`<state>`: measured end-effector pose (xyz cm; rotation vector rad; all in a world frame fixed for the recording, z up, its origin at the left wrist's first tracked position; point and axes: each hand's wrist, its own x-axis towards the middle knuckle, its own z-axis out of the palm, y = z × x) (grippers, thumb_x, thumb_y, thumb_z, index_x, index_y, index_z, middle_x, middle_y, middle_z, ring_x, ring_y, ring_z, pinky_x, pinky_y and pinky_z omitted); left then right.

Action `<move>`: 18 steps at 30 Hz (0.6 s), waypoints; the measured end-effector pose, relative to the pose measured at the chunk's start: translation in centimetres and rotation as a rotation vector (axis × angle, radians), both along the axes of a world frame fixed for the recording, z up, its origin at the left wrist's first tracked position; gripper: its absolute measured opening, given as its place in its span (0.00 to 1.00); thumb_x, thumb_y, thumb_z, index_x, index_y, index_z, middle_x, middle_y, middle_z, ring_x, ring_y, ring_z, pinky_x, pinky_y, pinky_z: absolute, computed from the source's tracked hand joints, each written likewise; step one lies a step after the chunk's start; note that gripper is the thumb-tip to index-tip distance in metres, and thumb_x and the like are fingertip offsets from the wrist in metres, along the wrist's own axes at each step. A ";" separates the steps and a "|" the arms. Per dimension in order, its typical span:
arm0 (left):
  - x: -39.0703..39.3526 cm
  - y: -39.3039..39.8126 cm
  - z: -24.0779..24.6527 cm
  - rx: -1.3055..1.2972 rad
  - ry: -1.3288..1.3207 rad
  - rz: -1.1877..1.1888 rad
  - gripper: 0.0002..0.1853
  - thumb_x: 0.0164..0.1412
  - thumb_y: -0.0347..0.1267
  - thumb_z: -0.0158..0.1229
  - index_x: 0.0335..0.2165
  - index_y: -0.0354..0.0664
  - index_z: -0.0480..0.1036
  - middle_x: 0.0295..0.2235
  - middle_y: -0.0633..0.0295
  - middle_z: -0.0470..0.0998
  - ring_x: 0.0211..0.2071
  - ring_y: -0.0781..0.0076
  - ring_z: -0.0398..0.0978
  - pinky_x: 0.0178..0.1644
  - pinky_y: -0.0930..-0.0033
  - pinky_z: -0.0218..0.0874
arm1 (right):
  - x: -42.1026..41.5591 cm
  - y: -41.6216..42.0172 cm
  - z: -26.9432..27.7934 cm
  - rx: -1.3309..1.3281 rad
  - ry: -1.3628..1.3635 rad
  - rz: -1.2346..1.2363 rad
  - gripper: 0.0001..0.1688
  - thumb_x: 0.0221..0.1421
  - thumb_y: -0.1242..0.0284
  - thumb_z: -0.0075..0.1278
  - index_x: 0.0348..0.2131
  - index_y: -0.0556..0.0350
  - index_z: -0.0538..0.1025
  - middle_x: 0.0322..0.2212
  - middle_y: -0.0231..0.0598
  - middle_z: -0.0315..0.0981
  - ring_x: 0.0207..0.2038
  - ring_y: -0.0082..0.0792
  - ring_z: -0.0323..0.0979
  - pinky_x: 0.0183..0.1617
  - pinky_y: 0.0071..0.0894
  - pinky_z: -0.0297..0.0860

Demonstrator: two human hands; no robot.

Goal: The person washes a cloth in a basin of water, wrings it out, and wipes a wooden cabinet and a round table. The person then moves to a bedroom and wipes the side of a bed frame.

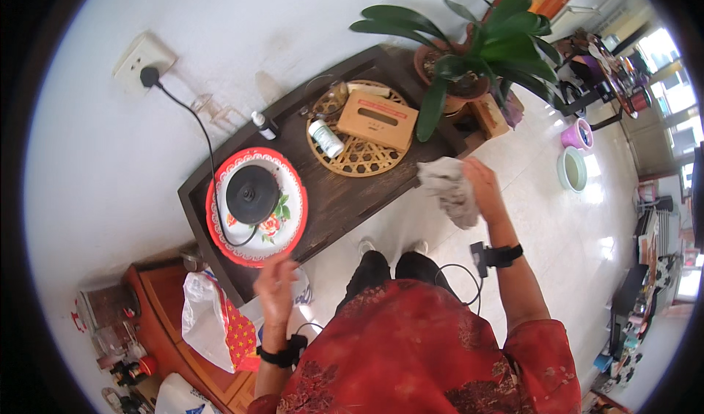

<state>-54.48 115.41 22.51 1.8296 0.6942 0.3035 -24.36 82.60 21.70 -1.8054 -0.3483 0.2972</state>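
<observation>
My right hand point(481, 186) is closed around a crumpled grey-beige cloth point(450, 191), held over the floor just off the front edge of the dark wooden table point(344, 205). My left hand point(276, 282), slightly blurred, is near the table's front left part, close to the rim of a red-edged floral enamel plate point(303, 216); it holds nothing visible. On that plate sits a round black electric kettle base point(252, 195), its cord running to a wall socket point(144, 62). A round woven bamboo tray point(363, 164) bears a cardboard tissue box point(378, 119) and a white bottle point(326, 139).
A small black bottle with a white cap point(264, 125) stands near the wall. At the table's right end is a potted plant point(454, 78). A plastic bag point(206, 318) lies at the left by a wooden cabinet point(165, 298). Basins point(572, 170) stand on the floor.
</observation>
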 end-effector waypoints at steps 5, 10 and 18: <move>9.9 -6.9 -0.3 -0.977 -0.150 -0.346 0.30 0.67 0.48 0.40 0.60 0.43 0.52 0.56 0.52 0.61 0.55 0.63 0.64 0.50 0.55 0.66 | -4.4 7.7 6.6 0.143 -0.213 0.419 0.10 0.60 0.73 0.44 0.40 0.60 0.71 0.36 0.42 0.69 0.41 0.35 0.69 0.47 0.31 0.65; 11.4 -12.1 -3.8 -1.235 -0.261 -0.262 0.28 0.64 0.44 0.47 0.59 0.48 0.56 0.57 0.63 0.62 0.57 0.62 0.62 0.53 0.48 0.61 | -6.8 4.0 7.0 0.022 -0.644 0.526 0.08 0.59 0.75 0.43 0.37 0.61 0.72 0.40 0.44 0.70 0.46 0.42 0.68 0.51 0.35 0.63; 13.2 -20.8 -5.0 -0.747 -0.051 -0.304 0.22 0.63 0.39 0.53 0.51 0.38 0.68 0.46 0.63 0.73 0.47 0.73 0.70 0.49 0.69 0.61 | -9.3 -10.7 5.8 0.240 -0.052 -0.048 0.11 0.64 0.73 0.40 0.38 0.61 0.73 0.38 0.37 0.72 0.39 0.26 0.68 0.47 0.22 0.63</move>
